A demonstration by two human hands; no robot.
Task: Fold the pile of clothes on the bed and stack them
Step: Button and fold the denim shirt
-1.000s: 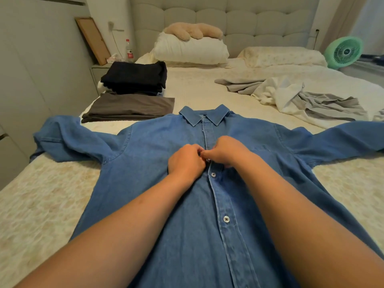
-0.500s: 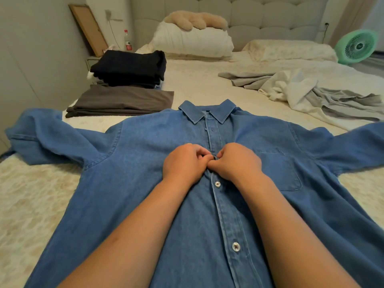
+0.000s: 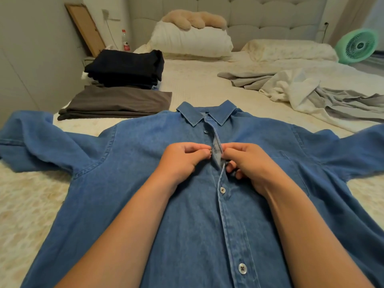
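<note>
The denim shirt [image 3: 145,183] lies face up and spread flat on the near part of the bed [image 3: 197,84], sleeves out to either side, and the step in hand looks like buttoning it before any folding. The left hand [image 3: 182,159] has its fingers curled in a narrow grip, pinching the placket edge at a small dark button, while the right hand [image 3: 247,161] pinches the opposite strip of placket just beside it, lifted slightly off the shirt front. The next move probably calls for pushing that button through its hole (the hole itself is too small to make out), then working up toward the collar. No containers are in view; instead, folded clothes sit in two piles at the far left of the bed: a dark folded stack [image 3: 126,67] and, nearer, a grey folded garment [image 3: 116,102]. Unfolded light clothes [image 3: 307,90] wait well apart on the right.
</note>
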